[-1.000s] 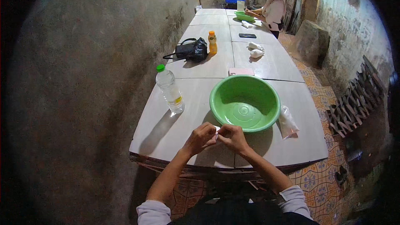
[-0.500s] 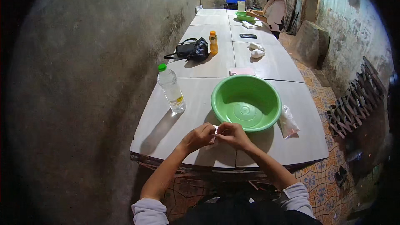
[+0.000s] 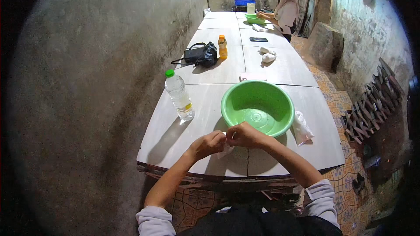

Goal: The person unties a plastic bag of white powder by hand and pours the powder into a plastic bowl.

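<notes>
My left hand (image 3: 206,145) and my right hand (image 3: 245,135) meet at the near rim of a large green basin (image 3: 275,118), both closed with fingertips pinched on a small pale plastic bag (image 3: 225,150), mostly hidden by my fingers. Left of the basin stands a clear plastic bottle with a green cap (image 3: 178,98), holding clear liquid. Right of it lies a clear bag of white contents (image 3: 301,129).
On the tiled table (image 3: 157,135) lie a black bag (image 3: 201,54), orange bottle (image 3: 222,50), white bundles (image 3: 267,57), pink item (image 3: 251,76) and black phone (image 3: 258,39). A co-worker (image 3: 286,13) stands at a smaller green basin (image 3: 254,19). Wooden pieces (image 3: 367,105) line the right wall.
My right hand has risen slightly and turned, its forearm shifting right. My left forearm has moved outward to the left. The pinched bag shows more below my fingers.
</notes>
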